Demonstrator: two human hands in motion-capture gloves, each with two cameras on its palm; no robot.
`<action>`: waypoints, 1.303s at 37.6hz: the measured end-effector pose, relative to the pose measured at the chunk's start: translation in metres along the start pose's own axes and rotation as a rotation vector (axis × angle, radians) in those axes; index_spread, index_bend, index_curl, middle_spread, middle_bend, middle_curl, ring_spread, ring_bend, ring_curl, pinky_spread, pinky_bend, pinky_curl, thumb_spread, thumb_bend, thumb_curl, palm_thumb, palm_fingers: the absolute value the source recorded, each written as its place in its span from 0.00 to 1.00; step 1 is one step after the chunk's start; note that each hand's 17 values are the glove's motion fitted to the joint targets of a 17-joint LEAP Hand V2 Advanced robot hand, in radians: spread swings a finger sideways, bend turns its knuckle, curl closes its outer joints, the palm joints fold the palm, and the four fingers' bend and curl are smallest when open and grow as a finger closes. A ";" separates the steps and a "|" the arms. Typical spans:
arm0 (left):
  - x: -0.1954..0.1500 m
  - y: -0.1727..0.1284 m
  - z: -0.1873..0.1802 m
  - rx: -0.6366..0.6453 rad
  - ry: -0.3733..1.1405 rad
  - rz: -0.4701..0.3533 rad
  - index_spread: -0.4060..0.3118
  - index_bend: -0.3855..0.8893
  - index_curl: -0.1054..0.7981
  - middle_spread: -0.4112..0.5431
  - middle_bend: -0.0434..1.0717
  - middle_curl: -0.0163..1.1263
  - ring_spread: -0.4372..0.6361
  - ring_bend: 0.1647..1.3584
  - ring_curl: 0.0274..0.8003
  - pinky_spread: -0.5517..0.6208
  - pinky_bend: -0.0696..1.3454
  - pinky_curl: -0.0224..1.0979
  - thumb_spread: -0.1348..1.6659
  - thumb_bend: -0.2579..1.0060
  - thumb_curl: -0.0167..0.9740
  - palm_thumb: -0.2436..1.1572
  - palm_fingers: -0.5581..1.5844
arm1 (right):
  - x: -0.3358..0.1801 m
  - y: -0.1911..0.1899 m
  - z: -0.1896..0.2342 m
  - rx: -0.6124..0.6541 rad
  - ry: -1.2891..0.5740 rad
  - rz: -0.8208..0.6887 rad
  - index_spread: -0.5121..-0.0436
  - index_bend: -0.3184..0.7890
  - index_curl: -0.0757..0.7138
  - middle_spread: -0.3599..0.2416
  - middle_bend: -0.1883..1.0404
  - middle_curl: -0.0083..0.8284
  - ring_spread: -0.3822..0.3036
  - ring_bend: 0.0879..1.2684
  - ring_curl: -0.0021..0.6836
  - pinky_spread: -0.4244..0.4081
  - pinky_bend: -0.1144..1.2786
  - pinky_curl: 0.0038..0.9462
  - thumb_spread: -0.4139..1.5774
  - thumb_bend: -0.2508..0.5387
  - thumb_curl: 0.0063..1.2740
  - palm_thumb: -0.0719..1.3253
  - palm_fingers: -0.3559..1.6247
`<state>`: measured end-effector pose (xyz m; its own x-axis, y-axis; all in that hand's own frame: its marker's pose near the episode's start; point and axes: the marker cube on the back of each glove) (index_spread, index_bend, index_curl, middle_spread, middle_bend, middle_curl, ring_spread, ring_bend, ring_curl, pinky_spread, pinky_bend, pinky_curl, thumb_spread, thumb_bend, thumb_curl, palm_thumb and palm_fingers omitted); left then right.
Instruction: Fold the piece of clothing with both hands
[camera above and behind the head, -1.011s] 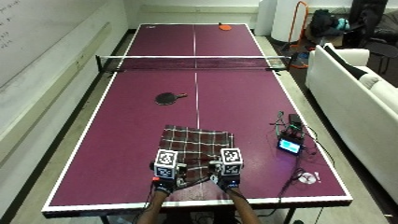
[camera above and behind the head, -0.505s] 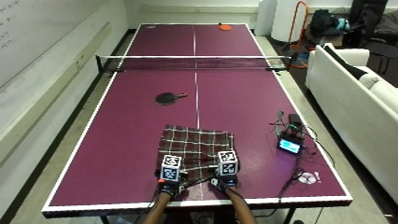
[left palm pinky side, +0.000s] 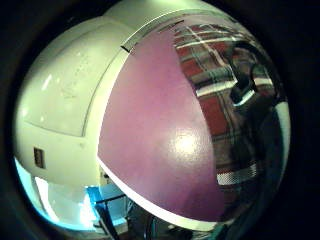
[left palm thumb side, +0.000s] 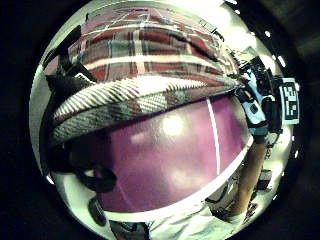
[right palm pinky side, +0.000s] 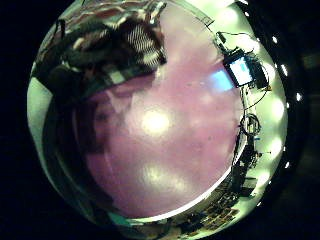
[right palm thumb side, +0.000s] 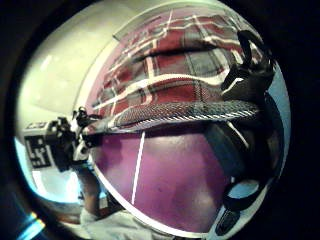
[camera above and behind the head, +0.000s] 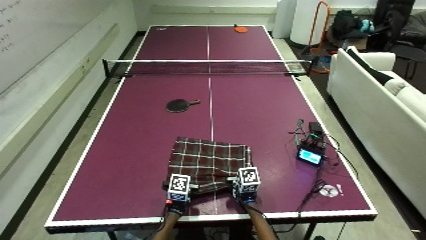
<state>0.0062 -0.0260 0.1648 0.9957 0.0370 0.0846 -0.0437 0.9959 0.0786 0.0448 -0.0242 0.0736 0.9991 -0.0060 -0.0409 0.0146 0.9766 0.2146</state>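
Outside view: the plaid garment (camera above and behind the head: 210, 162) lies flat on the purple table (camera above and behind the head: 133, 125), near its edge closest to the person, with the left hand (camera above and behind the head: 176, 194) and right hand (camera above and behind the head: 245, 189) at the two near corners.
Step in hand: judged as the start of the first fold; the near hem is raised off the table between the hands while the rest of the cloth lies beyond the grip.
Left grip: in the left thumb-side palm view the gloved fingers (left palm thumb side: 65, 82) curl round the hem corner, clamped on the cloth.
Right grip: in the right thumb-side palm view the fingers (right palm thumb side: 245, 80) pinch the opposite hem corner in the same way.
Hem: it stretches in a fairly straight band from one grip to the other, its underside showing grey and paler than the top.
Next move: probably both hands carry the hem away from the person, over the cloth ahead of the grip, level with each other so the edges meet.
Risk: if one hand leads, the fold would skew.
Garment look: red, grey and white check, soft woven, roughly rectangular, a few shallow wrinkles.
Beyond the grip: a dark paddle (camera above and behind the head: 178, 105) lies well apart from the cloth.
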 end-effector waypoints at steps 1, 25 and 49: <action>-0.001 0.004 -0.006 0.009 0.011 0.007 0.23 0.56 0.50 0.23 0.24 0.31 0.24 0.38 0.36 0.43 0.31 0.31 0.76 0.34 0.30 0.45 0.72 | 0.002 0.000 0.012 -0.006 -0.011 -0.016 0.33 0.62 0.55 0.30 0.35 0.43 0.42 0.21 0.39 0.68 0.24 0.28 0.86 0.45 0.19 0.51 0.66; -0.006 -0.098 -0.158 -0.211 -0.117 0.126 0.09 0.45 0.59 0.05 0.48 0.46 0.04 0.51 0.53 0.16 0.35 0.41 0.82 0.37 0.29 0.61 0.89 | 0.005 -0.085 -0.063 -0.500 -0.111 0.041 0.41 0.43 0.58 0.21 0.64 0.64 0.22 0.62 0.75 0.20 0.32 0.39 0.86 0.44 0.18 0.63 0.86; -0.008 -0.034 -0.075 -0.118 -0.278 0.203 0.48 0.34 0.40 0.25 0.28 0.42 0.24 0.52 0.52 0.46 0.42 0.44 0.76 0.17 0.19 0.34 0.47 | 0.068 0.001 -0.039 -0.200 0.134 0.468 0.41 0.35 0.52 0.23 0.50 0.57 0.28 0.47 0.67 0.68 0.32 0.40 0.81 0.30 0.19 0.61 0.51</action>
<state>0.0053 -0.0538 0.0874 0.9067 0.2278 0.3550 -0.2127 0.9737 -0.0816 0.1108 -0.0149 0.0334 0.8832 0.4553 -0.1123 -0.4526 0.8903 0.0499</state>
